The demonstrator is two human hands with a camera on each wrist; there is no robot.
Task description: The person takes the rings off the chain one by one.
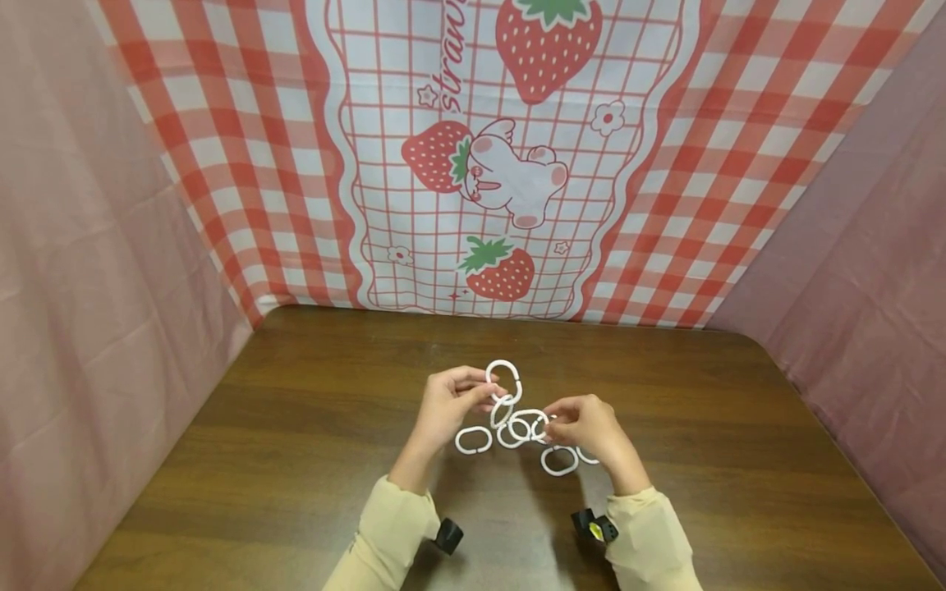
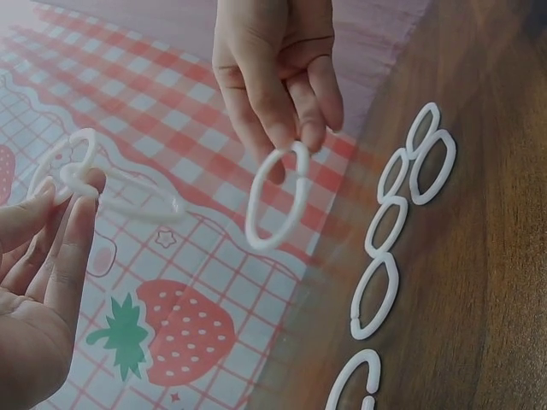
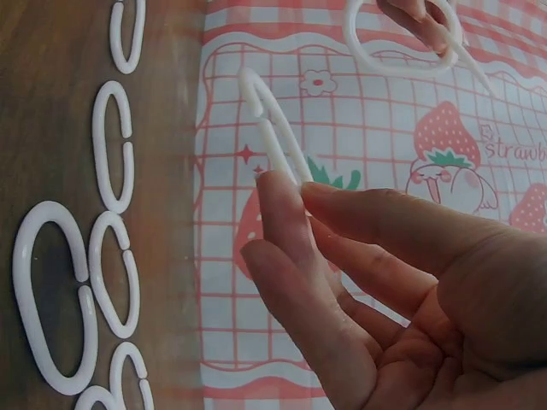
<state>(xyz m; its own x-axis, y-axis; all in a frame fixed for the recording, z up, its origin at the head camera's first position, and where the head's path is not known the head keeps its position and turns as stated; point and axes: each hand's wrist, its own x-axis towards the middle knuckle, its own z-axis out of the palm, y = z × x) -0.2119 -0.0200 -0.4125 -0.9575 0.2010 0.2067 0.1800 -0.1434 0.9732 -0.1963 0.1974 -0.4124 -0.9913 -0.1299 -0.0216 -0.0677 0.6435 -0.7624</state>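
Note:
Several white oval plastic rings are in play over a brown wooden table [image 1: 296,427]. My left hand [image 1: 491,392] pinches two linked rings [image 1: 503,380] and holds them up, seen close in the left wrist view as the linked rings [image 2: 79,166] between thumb and fingers of the left hand [image 2: 68,188]. My right hand [image 1: 550,423] pinches a single ring [image 1: 538,425] just right of them. The right wrist view shows that ring [image 3: 269,128] edge-on between the fingertips of the right hand [image 3: 291,188]. The two hands are a few centimetres apart.
Loose rings [image 1: 473,440] lie on the table under and between the hands, another ring [image 1: 559,460] by the right wrist; a row of rings [image 2: 402,213] shows in the left wrist view. A strawberry-print cloth [image 1: 510,164] hangs behind, and pink cloth walls [image 1: 89,287] close both sides.

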